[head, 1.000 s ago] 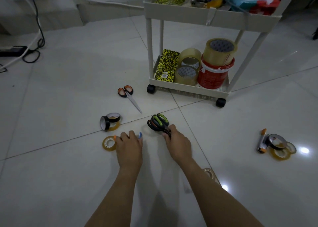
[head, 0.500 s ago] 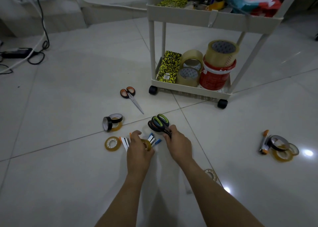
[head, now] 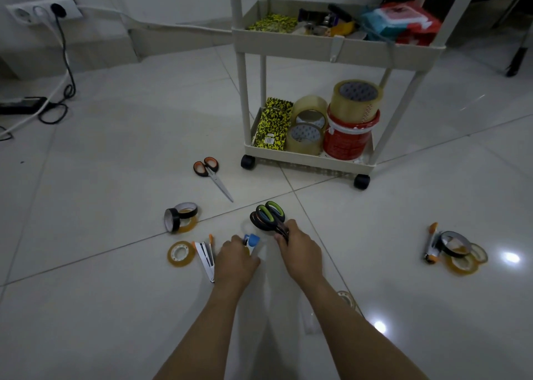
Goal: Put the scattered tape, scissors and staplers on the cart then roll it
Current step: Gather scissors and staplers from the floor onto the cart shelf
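Both hands are closed near the cart (head: 331,48): right hand (head: 301,251) grips stiff green scissors (head: 268,216) by the blades, left hand (head: 236,260) pinches a light blue stapler (head: 251,240).

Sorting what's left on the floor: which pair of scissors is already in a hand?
The green-handled scissors, gripped by the right hand. The orange-handled scissors lie untouched near the cart wheel.
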